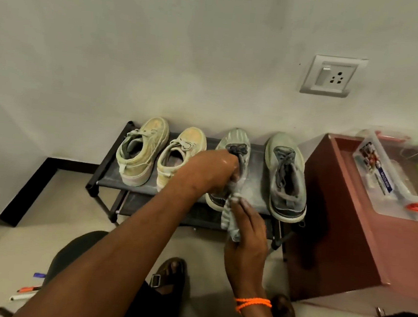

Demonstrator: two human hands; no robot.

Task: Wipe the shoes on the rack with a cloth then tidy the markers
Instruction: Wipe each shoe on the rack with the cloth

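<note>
Wiping step underway, I judge. My left hand grips the third shoe at its collar, steadying it on the rack. My right hand holds the cloth against the shoe's heel, at 6 o'clock of it. Next: rub along the side, then the fourth shoe at 3 o'clock. Markers lie on the floor at 8 o'clock, untouched.

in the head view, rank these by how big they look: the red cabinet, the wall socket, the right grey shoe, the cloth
1. red cabinet
2. right grey shoe
3. wall socket
4. cloth, partly hidden by the right hand, so its rank against the socket is unsure.
</note>
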